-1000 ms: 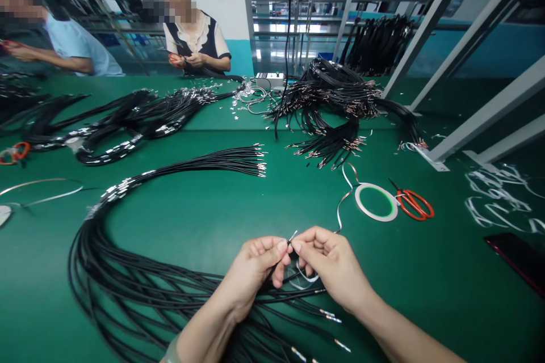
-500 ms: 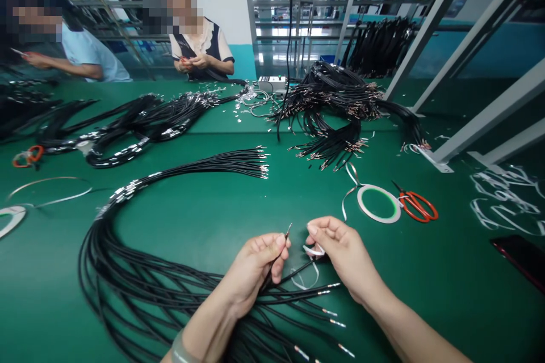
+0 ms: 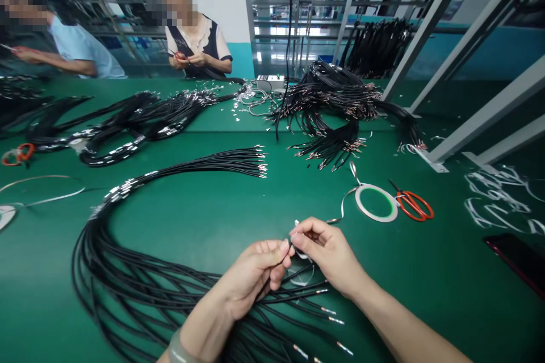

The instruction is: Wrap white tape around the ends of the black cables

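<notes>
My left hand (image 3: pixel 266 264) is closed around a single black cable (image 3: pixel 264 289), pinching it near its end between thumb and forefinger. My right hand (image 3: pixel 326 252) meets it there, thumb and fingertips closed at the cable's tip, with a thin white tape strip (image 3: pixel 303 257) curling below the fingers. The tip itself is mostly covered by the fingers. Beneath both hands lies a bundle of black cables (image 3: pixel 140 272), curving left and back across the green table. Several loose ends with bare metal tips (image 3: pixel 336 320) fan out below my right hand.
A tape roll (image 3: pixel 358 204) and orange-handled scissors (image 3: pixel 415 206) lie right of centre. Further right are white strip scraps (image 3: pixel 489 198) and a dark phone-like object (image 3: pixel 515 261). More cable piles (image 3: pixel 327 91) sit behind, near metal posts (image 3: pixel 481 74). Two people (image 3: pixel 198 48) work across the table.
My right hand has moved left and brought its fingertips onto the cable end at my left hand. The bare tip that showed before is now covered. The whole view has shifted slightly.
</notes>
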Available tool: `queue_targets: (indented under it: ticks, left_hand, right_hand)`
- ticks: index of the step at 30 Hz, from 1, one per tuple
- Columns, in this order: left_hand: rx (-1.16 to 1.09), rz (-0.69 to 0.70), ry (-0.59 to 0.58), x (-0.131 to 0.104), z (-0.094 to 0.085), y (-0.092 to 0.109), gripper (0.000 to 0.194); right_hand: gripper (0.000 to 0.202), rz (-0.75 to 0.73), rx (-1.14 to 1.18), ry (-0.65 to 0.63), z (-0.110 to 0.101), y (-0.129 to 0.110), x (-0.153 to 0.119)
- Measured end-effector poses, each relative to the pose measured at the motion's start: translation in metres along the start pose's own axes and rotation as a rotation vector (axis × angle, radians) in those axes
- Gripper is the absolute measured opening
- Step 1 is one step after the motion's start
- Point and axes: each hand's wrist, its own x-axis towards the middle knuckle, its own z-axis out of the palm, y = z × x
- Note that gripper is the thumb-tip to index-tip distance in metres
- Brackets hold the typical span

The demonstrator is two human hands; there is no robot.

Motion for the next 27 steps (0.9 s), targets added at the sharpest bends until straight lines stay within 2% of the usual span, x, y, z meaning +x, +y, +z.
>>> queue_targets:
  ticks: [5, 8, 13, 15, 20, 27]
  left_hand:
    - [-0.177, -0.084, -0.129, -0.001, -0.005, 0.001, 0.015]
    - [-0.216, -0.06, -0.135, -0.001, -0.006, 0.002, 0.017]
    - [0.049, 0.219, 0.013, -0.001, 0.0, 0.001, 0.015]
    - [0.157, 0.281, 0.099, 0.0, 0.002, -0.001, 0.019]
    - [0.338, 0.376, 0.305, 0.006, 0.002, -0.006, 0.024]
    - [0.45, 0.504, 0.372, 0.009, 0.001, -0.018, 0.018]
  right_hand:
    - [0.012, -0.168, -0.13, -0.034, -0.002, 0.008, 0.004]
    - [0.012, -0.179, -0.189, 0.013, -0.002, 0.01, 0.004]
    - [0.021, -0.092, -0.159, 0.179, -0.004, 0.009, 0.002]
    - [0.024, -0.027, -0.123, 0.22, -0.006, 0.009, 0.0]
    - [0.025, 0.038, -0.095, 0.177, -0.007, 0.008, -0.004]
    - [0.029, 0.017, -0.127, 0.117, 0.0, 0.006, -0.006]
